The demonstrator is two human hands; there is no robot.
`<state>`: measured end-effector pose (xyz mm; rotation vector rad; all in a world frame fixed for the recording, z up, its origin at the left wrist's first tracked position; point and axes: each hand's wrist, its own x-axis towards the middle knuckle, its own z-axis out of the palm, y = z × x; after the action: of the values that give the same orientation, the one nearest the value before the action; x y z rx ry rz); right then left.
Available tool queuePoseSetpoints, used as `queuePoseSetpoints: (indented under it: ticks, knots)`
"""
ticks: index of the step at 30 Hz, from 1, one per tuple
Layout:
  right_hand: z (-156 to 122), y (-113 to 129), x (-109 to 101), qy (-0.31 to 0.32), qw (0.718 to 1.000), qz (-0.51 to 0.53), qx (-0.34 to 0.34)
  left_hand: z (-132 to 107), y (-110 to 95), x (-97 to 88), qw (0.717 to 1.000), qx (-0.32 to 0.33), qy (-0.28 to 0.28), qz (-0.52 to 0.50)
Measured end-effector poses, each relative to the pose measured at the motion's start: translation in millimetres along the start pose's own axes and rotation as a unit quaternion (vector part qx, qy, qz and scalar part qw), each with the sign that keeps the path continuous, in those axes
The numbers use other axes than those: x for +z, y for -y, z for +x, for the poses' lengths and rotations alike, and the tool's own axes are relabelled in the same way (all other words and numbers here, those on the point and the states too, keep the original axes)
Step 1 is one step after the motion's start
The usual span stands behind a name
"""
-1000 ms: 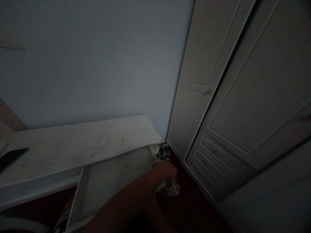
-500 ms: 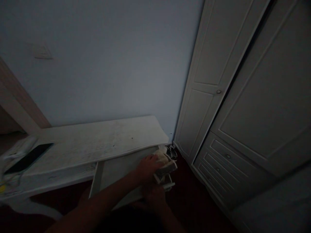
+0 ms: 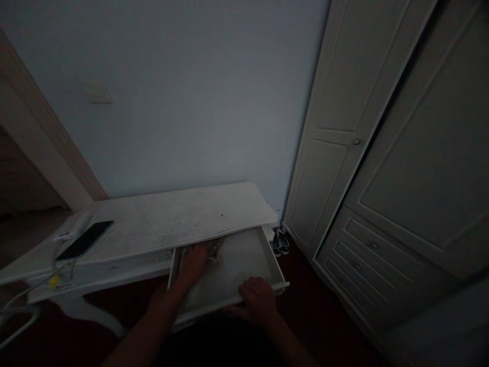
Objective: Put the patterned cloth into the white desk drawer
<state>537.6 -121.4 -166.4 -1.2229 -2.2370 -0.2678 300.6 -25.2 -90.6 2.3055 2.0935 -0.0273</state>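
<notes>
Dim light fills a room with a pale wall [image 3: 191, 102] across the upper half of the frame and a white panelled wardrobe [image 3: 382, 153] down the right side. At lower centre a white desk [image 3: 153, 224] stands against the wall, its long axis running from the left edge of the frame toward the wardrobe.

Under the desk's right end a drawer [image 3: 248, 255] stands open. It juts toward the bottom of the frame, and its front rim runs left to right, sloping slightly upward to the right.

The left hand [image 3: 193, 262] lies inside the drawer at its back left corner. Its fingers are against a small pale crumpled thing [image 3: 216, 248] that sits half under the desk's front edge. Whether they grip it cannot be told in the gloom. The right hand [image 3: 257, 300] has its fingers curled over the drawer's front rim, right of centre.

Most of the drawer floor right of the left hand is bare. Between the drawer's right wall and the wardrobe is a narrow strip of dark floor, where a pair of shoes [image 3: 280, 243] sits near the wall. A dark phone [image 3: 84, 240] lies on the desk's left end, well apart from both hands.
</notes>
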Motion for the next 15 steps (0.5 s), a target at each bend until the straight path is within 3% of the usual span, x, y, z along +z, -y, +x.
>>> queuePoseSetpoints:
  ticks: [3,7,11,15]
  knots:
    - [1,1,-2,-0.002,1.0,-0.007,0.0,-18,-2,7.1,1.0,-0.001,0.027,0.007]
    - [3,2,-2,-0.043,0.999,-0.004,-0.01,-38,7,15.3,0.994,0.053,0.093,0.027]
    - [5,3,-3,-0.07,0.997,-0.009,-0.016,-38,18,14.2,0.997,0.015,0.06,0.05]
    - [7,3,-5,-0.081,0.996,-0.015,-0.02,-21,16,10.5,0.998,-0.052,0.014,0.018]
